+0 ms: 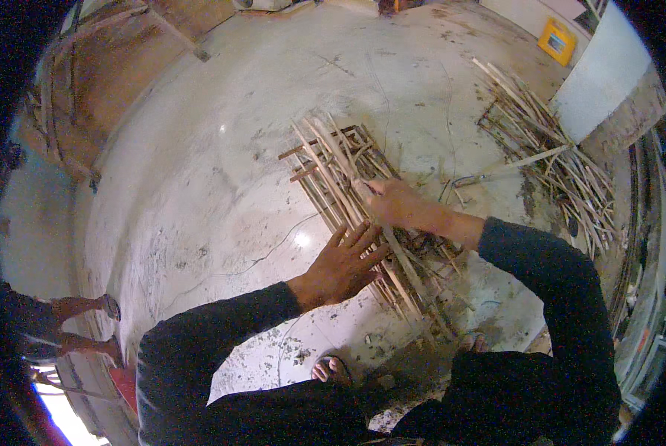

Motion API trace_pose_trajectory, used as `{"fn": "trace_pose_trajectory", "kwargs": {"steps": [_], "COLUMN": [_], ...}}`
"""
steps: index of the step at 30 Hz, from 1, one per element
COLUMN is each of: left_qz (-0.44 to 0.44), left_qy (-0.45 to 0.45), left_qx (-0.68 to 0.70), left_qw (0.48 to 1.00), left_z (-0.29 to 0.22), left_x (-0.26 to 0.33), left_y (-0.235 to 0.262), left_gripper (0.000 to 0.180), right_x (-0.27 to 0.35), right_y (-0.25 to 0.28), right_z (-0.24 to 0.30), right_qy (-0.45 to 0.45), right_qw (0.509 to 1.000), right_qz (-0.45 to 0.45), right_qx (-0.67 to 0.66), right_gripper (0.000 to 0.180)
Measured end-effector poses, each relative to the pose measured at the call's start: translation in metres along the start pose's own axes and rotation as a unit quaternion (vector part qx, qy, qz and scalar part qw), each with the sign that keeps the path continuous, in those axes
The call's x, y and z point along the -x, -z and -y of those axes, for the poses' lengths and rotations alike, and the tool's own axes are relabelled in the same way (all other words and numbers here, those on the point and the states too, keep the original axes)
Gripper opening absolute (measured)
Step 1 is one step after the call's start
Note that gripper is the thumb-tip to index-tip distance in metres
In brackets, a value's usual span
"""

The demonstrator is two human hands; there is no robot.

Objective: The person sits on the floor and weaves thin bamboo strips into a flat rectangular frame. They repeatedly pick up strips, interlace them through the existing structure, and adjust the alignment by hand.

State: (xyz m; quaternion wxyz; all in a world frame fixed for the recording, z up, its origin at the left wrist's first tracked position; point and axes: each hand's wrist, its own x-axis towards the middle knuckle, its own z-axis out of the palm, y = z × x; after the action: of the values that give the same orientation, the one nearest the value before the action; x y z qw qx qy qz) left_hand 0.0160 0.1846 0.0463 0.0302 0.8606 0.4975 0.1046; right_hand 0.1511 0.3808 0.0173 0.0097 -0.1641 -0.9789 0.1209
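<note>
A bundle of long, thin wooden sticks (322,175) lies slantwise on the floor in front of me, with a few shorter crosspieces near its far end. My left hand (340,267) rests on the near part of these sticks, palm down and fingers apart. Just beyond it, my right hand (396,202) is closed round a thicker wooden stick (340,154) on top of the bundle. The fingertips of that hand are partly hidden. Smaller broken pieces poke out beneath my right forearm.
To the right, another loose heap of sticks (571,178) lies beside a pale leaning panel (608,78). A yellow jerrycan (557,41) stands at the far right. Another person's legs (88,306) show at the left. Dirt and debris spot the pale floor (199,186).
</note>
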Motion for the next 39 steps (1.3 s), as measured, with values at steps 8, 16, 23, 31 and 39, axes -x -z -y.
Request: {"fn": "trace_pose_trajectory", "kwargs": {"steps": [8,16,23,31,39], "left_qz": [0.005,-0.010,0.090,0.112,0.106], "left_qy": [0.073,0.049,0.054,0.066,0.077], "left_qx": [0.092,0.060,0.023,0.051,0.029], "left_qw": [0.993,0.997,0.994,0.990,0.991], "left_z": [0.015,0.069,0.077,0.072,0.067], "left_x": [0.019,-0.044,-0.036,-0.042,-0.044], "left_y": [0.014,-0.002,-0.011,-0.006,-0.012], "left_gripper": [0.060,0.065,0.059,0.061,0.065], "right_x": [0.018,0.029,0.145,0.373,0.383], "right_y": [-0.032,-0.031,0.016,0.081,0.094], "right_z": [0.031,0.003,-0.105,-0.315,-0.391], "right_qy": [-0.104,0.047,-0.200,-0.601,-0.374], "right_qw": [0.966,0.992,0.902,0.786,0.869], "right_qz": [-0.059,-0.081,-0.319,-0.134,-0.210], "right_qx": [-0.231,-0.083,-0.210,0.056,0.248], "right_gripper": [0.067,0.038,0.027,0.055,0.061]}}
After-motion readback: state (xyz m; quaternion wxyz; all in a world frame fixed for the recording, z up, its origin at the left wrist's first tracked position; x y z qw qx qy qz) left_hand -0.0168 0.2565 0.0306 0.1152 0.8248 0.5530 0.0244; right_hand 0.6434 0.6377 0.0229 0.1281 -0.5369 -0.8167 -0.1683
